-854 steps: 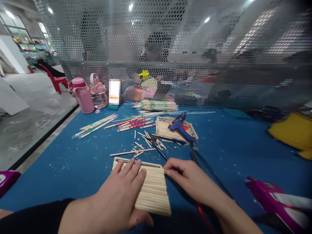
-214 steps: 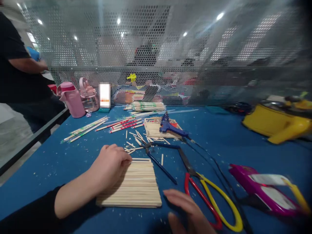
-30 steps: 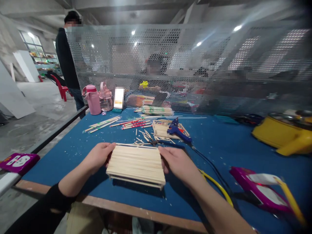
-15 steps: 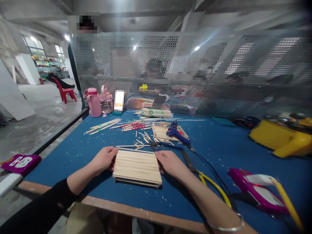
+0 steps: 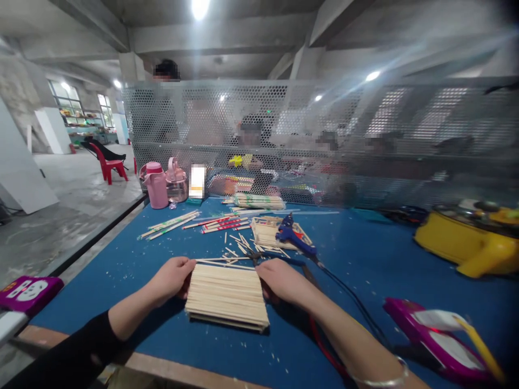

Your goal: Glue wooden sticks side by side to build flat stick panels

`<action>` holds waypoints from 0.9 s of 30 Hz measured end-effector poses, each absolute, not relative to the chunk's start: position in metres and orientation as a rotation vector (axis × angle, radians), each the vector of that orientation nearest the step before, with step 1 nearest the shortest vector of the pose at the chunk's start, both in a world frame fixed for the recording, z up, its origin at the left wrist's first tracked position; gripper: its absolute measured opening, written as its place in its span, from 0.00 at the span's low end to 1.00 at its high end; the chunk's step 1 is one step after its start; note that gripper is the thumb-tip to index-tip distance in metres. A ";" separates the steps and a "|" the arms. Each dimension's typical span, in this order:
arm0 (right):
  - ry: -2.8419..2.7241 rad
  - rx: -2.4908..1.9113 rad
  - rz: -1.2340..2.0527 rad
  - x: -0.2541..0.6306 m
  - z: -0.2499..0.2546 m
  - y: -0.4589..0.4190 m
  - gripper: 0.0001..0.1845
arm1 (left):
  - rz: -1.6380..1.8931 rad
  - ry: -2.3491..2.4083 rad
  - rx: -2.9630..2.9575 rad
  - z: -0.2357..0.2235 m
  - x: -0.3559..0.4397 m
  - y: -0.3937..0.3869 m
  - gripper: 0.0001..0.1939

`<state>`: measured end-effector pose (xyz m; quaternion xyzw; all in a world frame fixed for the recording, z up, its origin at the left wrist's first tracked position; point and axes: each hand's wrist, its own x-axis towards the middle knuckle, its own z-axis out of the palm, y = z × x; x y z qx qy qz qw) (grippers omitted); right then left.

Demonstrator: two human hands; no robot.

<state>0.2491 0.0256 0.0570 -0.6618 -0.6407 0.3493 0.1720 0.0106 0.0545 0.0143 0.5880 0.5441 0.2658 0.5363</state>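
Pinching a panel of wooden sticks [image 5: 227,294] at its ten-o'clock corner with the left hand [image 5: 174,278] and at its two-o'clock corner with the right hand [image 5: 279,278], with each thumb uppermost and the other fingers partly hidden below. Holding it centrally, with a second layer showing under its six-o'clock edge; cannot tell whether touching the blue tabletop [image 5: 89,292]. Just beyond, toward twelve, can see pliers [image 5: 255,257] and cut stick pieces [image 5: 242,246]. Between one and two, can see a blue glue gun [image 5: 294,237] lying on a shallow wooden-stick tray [image 5: 263,232]. Toward eleven, can make out green-wrapped chopsticks [image 5: 170,221] and, farther off, a pink jug [image 5: 158,186].
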 end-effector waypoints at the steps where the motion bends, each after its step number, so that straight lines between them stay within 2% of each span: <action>1: -1.824 -1.891 0.968 0.250 0.057 0.027 0.20 | 0.615 1.313 1.434 0.015 0.009 0.056 0.21; 5: -1.817 -1.932 0.860 0.253 0.056 0.029 0.19 | 0.548 1.414 1.667 0.031 -0.006 0.071 0.21; 7: -1.807 -1.926 0.784 0.255 0.056 0.029 0.22 | 0.545 1.508 2.027 0.041 -0.012 0.083 0.21; 11: -1.760 -1.878 0.588 0.255 0.056 0.028 0.26 | 0.477 1.410 2.352 0.046 -0.011 0.107 0.10; 15: -1.715 -1.825 0.325 0.255 0.052 0.025 0.23 | 0.351 1.291 2.477 0.033 0.001 0.112 0.07; 19: -1.736 -1.826 0.240 0.255 0.048 0.024 0.21 | 0.348 1.319 2.563 0.027 0.005 0.103 0.10; 27: -1.723 -2.048 0.210 0.260 0.050 0.027 0.14 | 0.622 1.794 2.499 0.041 -0.037 0.114 0.13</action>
